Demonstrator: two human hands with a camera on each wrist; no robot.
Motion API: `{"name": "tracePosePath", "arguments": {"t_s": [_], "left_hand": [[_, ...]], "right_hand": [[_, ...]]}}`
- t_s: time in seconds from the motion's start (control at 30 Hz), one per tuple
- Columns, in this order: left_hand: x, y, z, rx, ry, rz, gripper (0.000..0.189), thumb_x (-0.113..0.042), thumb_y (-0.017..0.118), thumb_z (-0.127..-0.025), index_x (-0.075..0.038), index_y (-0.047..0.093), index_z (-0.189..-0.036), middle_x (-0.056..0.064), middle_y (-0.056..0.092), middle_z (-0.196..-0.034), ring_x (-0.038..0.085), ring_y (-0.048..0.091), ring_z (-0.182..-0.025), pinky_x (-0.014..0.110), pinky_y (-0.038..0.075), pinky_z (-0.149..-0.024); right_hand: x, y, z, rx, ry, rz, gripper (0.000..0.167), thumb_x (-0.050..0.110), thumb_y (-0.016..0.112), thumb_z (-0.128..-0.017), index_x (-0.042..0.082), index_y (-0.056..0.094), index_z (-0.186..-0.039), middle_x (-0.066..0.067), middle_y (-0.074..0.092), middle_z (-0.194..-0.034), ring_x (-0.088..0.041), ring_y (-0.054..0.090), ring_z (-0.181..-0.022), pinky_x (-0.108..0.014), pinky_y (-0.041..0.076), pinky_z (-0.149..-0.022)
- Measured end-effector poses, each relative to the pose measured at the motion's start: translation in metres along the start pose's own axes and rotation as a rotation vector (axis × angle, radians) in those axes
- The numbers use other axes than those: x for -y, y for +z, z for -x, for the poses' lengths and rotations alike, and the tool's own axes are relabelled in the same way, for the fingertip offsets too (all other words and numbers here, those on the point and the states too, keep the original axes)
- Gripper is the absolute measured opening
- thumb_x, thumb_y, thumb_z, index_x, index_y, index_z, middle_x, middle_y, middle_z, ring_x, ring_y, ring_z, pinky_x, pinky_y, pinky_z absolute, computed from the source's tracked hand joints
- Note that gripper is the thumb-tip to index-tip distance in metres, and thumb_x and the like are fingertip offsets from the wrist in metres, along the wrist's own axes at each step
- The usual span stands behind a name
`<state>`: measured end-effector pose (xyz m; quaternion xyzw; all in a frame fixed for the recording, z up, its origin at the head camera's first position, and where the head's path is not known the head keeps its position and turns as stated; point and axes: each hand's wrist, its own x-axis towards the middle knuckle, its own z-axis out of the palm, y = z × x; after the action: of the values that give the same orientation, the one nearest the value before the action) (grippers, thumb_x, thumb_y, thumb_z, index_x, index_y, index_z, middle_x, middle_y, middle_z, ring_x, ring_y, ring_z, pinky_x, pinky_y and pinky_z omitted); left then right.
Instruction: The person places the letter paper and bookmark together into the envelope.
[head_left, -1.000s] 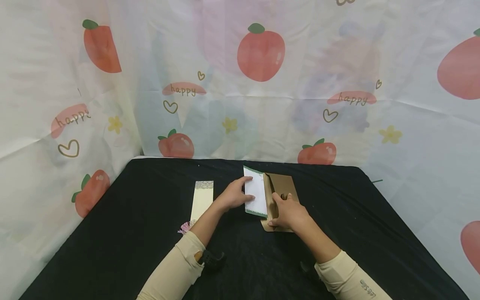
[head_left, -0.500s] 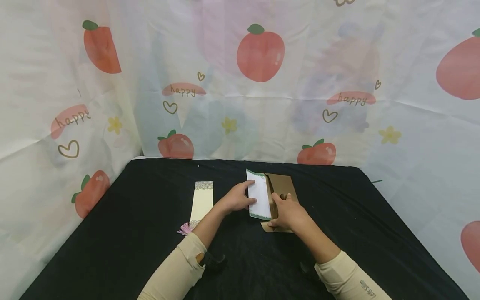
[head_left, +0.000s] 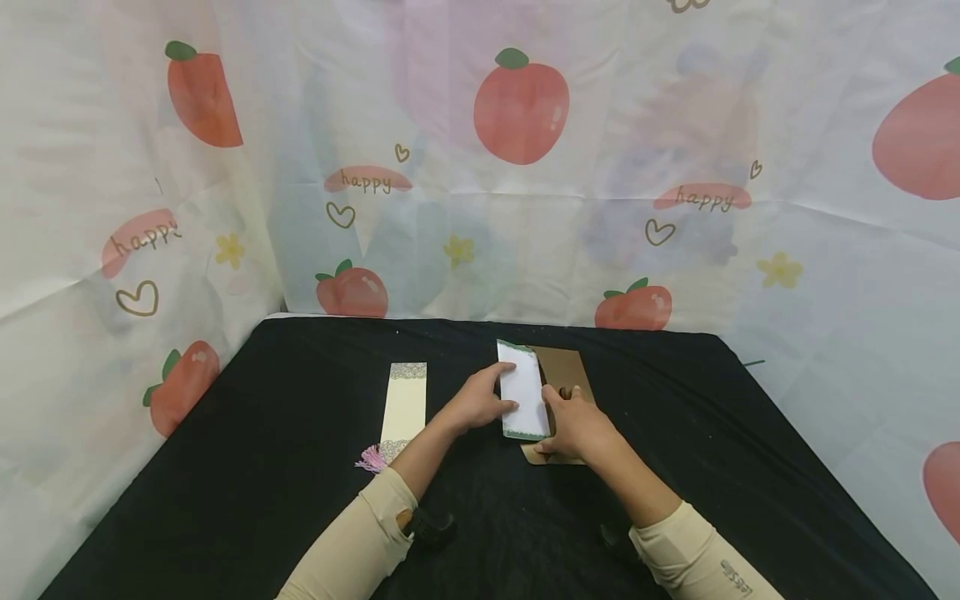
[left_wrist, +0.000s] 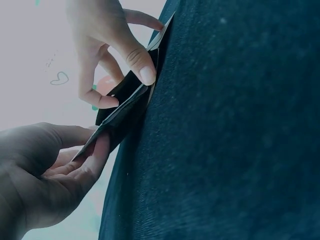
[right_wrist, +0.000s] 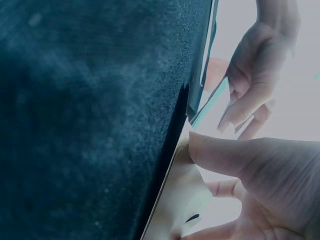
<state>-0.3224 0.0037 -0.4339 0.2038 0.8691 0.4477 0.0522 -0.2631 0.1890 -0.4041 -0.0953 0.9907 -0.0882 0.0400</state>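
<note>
The left hand (head_left: 476, 402) pinches a rectangular, green-edged white card (head_left: 527, 403); the right hand (head_left: 579, 427) grips a smooth brown paper envelope (head_left: 564, 367).

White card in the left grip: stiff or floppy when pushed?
Likely stiff: the white card looks flat though the left grip holds one side. Probably light, since it appears thin in the left wrist view. Being thin, might buckle if it catches the brown envelope.

The white card (head_left: 523, 393) and brown envelope (head_left: 564, 367) look like smooth paper, the black tablecloth (head_left: 300, 433) like matt cloth.
</note>
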Motion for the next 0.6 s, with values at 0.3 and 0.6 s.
{"name": "tracePosePath", "arguments": {"t_s": [0.3,0.6], "left_hand": [[-0.0001,0.0036,0.0004,0.010,-0.001,0.065,0.064,-0.004,0.078,-0.093,-0.002,0.050,-0.150,0.018,0.062,-0.120,0.020,0.062,-0.091,0.030,0.057,-0.071],[-0.0009,-0.0020,0.0031,0.107,-0.030,0.242,0.055,0.001,0.060,-0.102,0.000,0.043,-0.154,0.023,0.059,-0.127,0.022,0.067,-0.078,0.034,0.061,-0.065]], "right_hand": [[0.0002,0.0002,-0.0006,0.000,-0.015,0.007,0.081,0.035,0.095,-0.075,0.007,0.051,-0.136,-0.039,0.053,-0.127,-0.045,0.065,-0.090,-0.053,0.055,-0.070],[0.0009,-0.0003,0.0008,-0.009,-0.028,0.006,0.081,0.034,0.096,-0.073,0.007,0.051,-0.135,-0.029,0.055,-0.110,-0.037,0.062,-0.080,-0.049,0.055,-0.066]]}}
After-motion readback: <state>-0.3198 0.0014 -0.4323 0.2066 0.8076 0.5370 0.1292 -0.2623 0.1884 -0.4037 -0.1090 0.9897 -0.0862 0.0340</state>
